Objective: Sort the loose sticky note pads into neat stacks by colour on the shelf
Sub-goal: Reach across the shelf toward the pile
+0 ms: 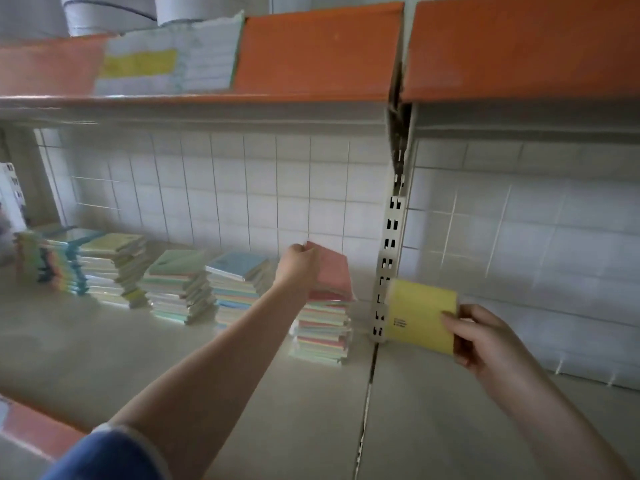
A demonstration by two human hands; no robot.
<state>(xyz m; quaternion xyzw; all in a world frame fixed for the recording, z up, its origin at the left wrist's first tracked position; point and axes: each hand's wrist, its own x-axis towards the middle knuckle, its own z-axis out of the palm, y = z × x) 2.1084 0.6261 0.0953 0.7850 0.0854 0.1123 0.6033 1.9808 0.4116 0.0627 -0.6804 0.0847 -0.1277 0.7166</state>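
Several stacks of sticky note pads stand in a row on the beige shelf (173, 368). My left hand (298, 266) grips a pink pad (334, 270), tilted, just above the rightmost stack (323, 330), whose pads are mixed pastel colours. My right hand (485, 337) pinches a yellow pad (420, 315) by its right edge, held upright in the air in front of the shelf upright. Further left stand a blue-topped stack (237, 289), a green-topped stack (178, 287) and a yellow-green-topped stack (114, 268).
A slotted metal upright (389, 261) divides the shelf bays. The right bay floor (485, 427) lies beyond a seam. An orange-edged upper shelf (311, 53) overhangs, carrying notebooks (166, 60). A white wire-grid back panel (242, 188) closes the rear. More multicoloured pads (45, 261) stand far left.
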